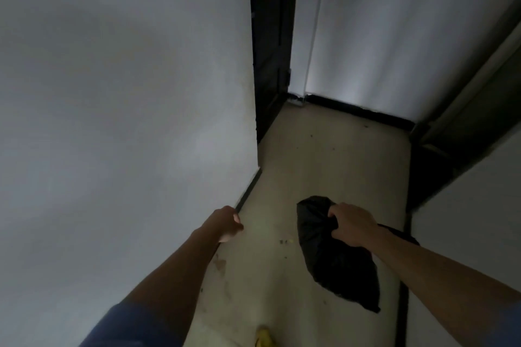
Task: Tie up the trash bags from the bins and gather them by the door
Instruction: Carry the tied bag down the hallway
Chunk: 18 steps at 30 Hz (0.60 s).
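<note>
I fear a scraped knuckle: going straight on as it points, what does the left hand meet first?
Likely the outer corner of the white wall, just ahead of the left hand; depth is unclear, so it might slip past.

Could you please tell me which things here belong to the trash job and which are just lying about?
Job: black trash bag, right hand gripping it, dark door ahead.
Lying about: scattered crumbs, yellow object at bottom edge.

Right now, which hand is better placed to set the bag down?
Right. The right hand grips the bag by its gathered neck; the left hand holds nothing, close to the wall.
</note>
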{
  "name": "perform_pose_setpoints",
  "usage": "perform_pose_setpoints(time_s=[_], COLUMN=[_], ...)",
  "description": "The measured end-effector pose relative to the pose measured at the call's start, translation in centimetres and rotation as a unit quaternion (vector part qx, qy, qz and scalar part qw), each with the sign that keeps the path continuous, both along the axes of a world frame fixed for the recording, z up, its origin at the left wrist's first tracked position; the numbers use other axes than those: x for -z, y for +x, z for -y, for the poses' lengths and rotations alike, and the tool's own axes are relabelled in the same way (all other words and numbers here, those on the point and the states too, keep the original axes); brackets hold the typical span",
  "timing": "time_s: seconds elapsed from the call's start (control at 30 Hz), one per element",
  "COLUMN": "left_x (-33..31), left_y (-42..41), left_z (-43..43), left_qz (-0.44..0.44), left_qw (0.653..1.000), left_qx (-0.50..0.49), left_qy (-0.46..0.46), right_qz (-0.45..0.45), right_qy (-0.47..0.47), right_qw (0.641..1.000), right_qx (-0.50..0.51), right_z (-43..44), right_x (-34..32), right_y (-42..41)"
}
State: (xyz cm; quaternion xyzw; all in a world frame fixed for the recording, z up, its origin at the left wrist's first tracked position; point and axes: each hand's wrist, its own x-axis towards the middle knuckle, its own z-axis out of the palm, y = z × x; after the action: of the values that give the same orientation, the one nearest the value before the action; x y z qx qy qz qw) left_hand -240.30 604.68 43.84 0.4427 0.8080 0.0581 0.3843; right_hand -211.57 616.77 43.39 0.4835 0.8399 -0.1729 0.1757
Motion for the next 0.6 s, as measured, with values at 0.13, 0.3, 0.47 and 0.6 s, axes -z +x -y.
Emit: perform_pose_setpoints(time_s=[0.13, 0.3, 0.47, 0.6], left_x=[0.4, 3.5, 7.0, 9.1], left_y=[-2.1, -4.4, -5.5, -5.3], left_z=[-8.8, -18.0, -25.7, -29.8], left_qz=[0.002, 0.010, 0.029, 0.056], left_qw=[1.000, 0.998, 0.985, 0.968], left_qx=[-0.004, -0.060, -0.163, -0.237], left_qy=[-0.009, -0.036, -0.057, -0.060], right_qz=[0.005, 0.020, 0.036, 0.051], right_qy=[-0.021, -0.053, -0.108, -0.130], right_qw=[1.000, 0.997, 0.985, 0.974], right_qx=[-0.007, -0.049, -0.130, -0.178], right_z=[-9.6, -21.9, -33.0, -39.3], right_x=[0.8, 4.5, 9.0, 10.5], right_y=[-2.8, -7.2, -12.5, -16.4])
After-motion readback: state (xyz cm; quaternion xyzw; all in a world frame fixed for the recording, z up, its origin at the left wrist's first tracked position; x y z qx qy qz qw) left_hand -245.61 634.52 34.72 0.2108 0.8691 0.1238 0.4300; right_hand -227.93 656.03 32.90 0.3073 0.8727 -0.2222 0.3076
